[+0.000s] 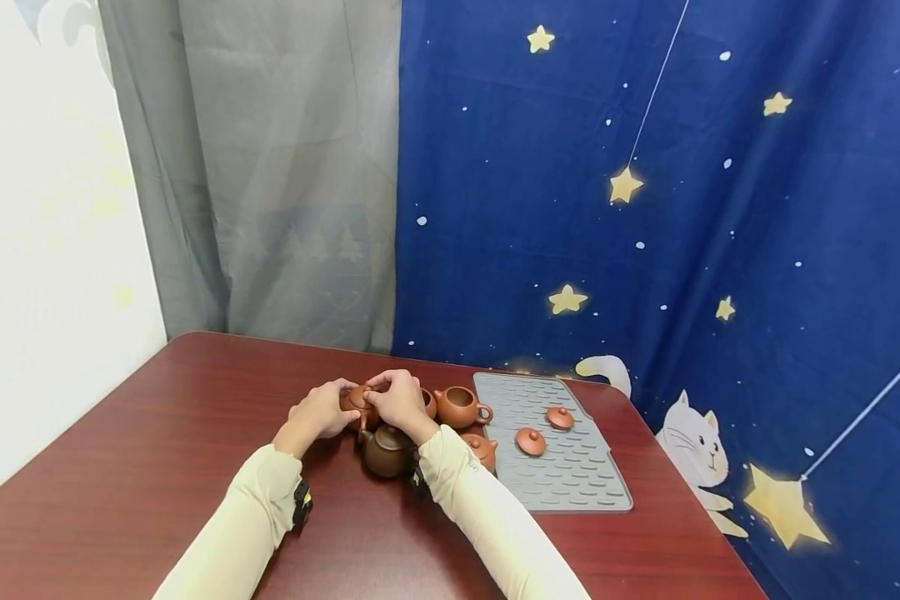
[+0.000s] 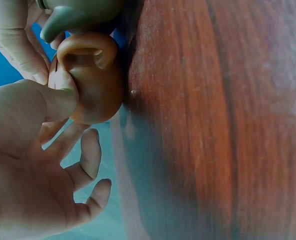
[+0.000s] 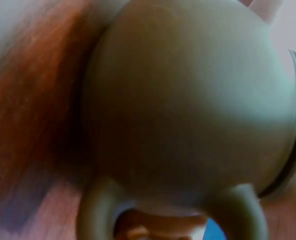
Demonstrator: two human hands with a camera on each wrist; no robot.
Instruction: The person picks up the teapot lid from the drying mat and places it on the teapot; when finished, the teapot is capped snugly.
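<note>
My left hand [image 1: 322, 410] grips a reddish-brown clay teapot [image 2: 100, 95] by its side, the thumb near its handle and the last two fingers held off it. From the other side my right hand [image 1: 402, 403] reaches over, its fingertips pinching the lid [image 1: 361, 393] on top of that teapot. The lid is mostly hidden by fingers. Just in front, beneath the right wrist, sits a dark brown teapot [image 1: 387, 454] with its lid on. Its round body [image 3: 188, 100] fills the right wrist view.
Right of my hands stand a lidless clay teapot [image 1: 459, 408] and another, partly hidden one [image 1: 428, 403]. A further clay teapot [image 1: 482, 450] shows beside my right sleeve. Two loose lids [image 1: 530, 442] lie on a grey ridged mat [image 1: 592, 492] on the reddish wooden table [image 1: 157, 467].
</note>
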